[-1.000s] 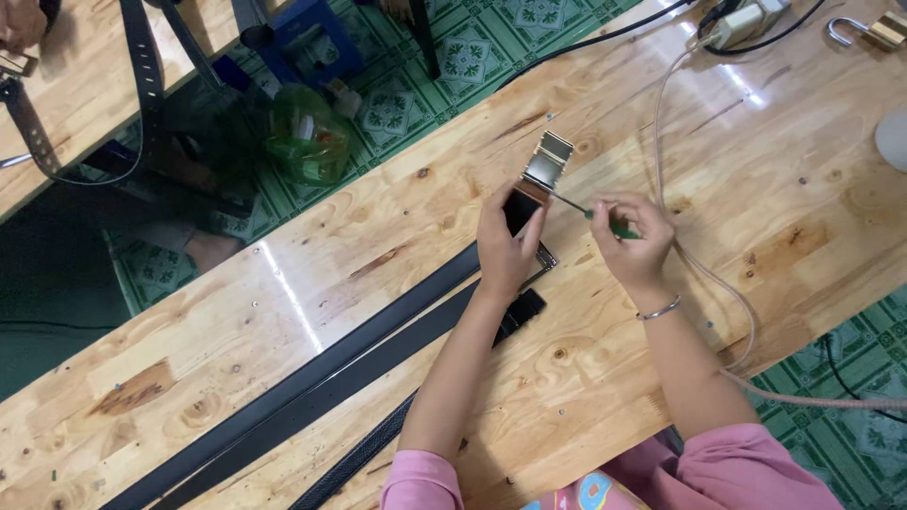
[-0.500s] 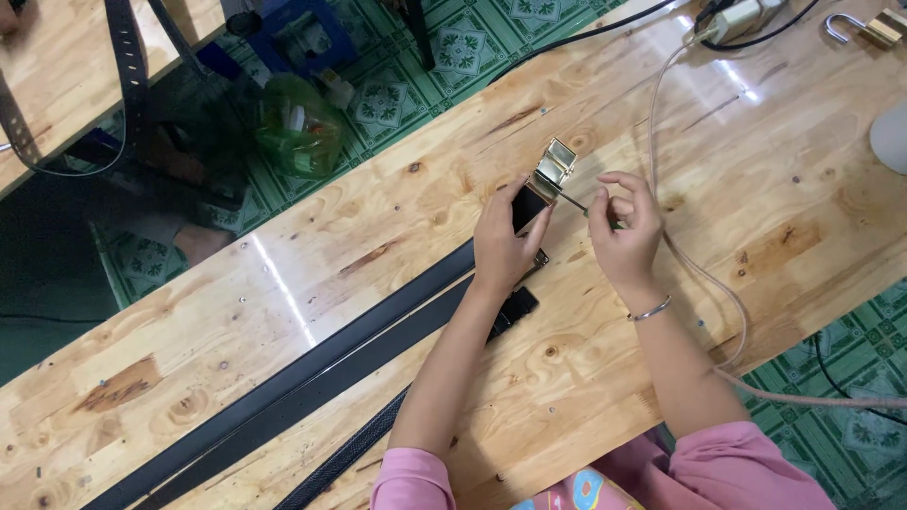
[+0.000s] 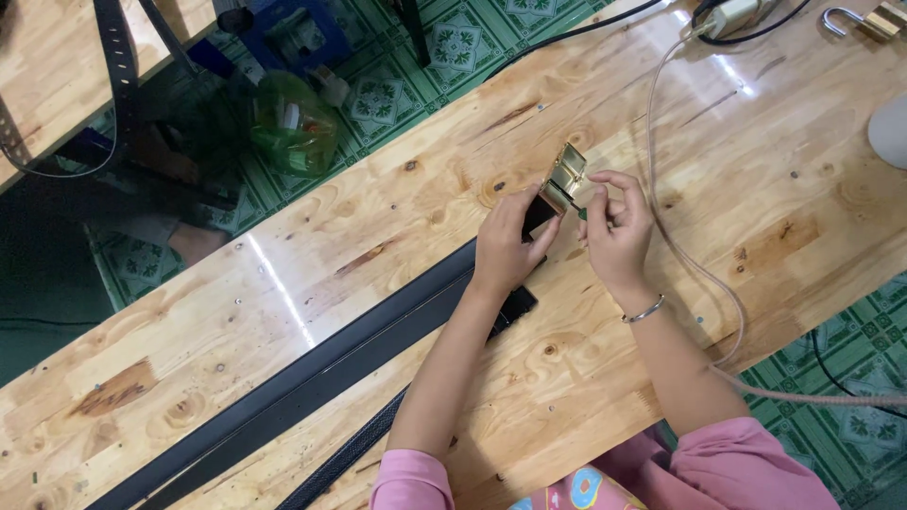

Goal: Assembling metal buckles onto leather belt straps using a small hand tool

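Far left, on a second wooden surface (image 3: 57, 85), we note a dark perforated strap (image 3: 118, 66) hanging over the edge. Below it the floor shows green patterned tiles (image 3: 453, 47), with a green plastic bag (image 3: 293, 127) lying there.

On the main wooden table (image 3: 312, 283), long black belts (image 3: 312, 378) run diagonally from the lower left up toward the centre. A further strap end (image 3: 515, 307) lies just under the left forearm.

At centre, the left hand (image 3: 505, 246) rests on the end of the top belt, fingers curled down and pressed together over the leather, thumb on the near side, pinning it to the table. The gold metal buckle (image 3: 565, 179) sits at that belt end, just beyond the left fingertips, its plate tilted up off the wood.

Just to the right, the right hand (image 3: 619, 227) is at the buckle. Its thumb and forefinger are pinched together on a small tool with a green tip (image 3: 583, 213), touching the buckle's lower edge; the other fingers are curled in. We cannot tell the exact tool. A thin metal bracelet (image 3: 645, 310) sits on the right wrist. Pink sleeves (image 3: 756, 463) show at the bottom.

Further right, a beige cable (image 3: 675, 236) loops across the table from a pale plug block (image 3: 732, 14) at the top edge. Top right corner: a metal hook (image 3: 841, 19) beside a gold-coloured piece (image 3: 888, 17).
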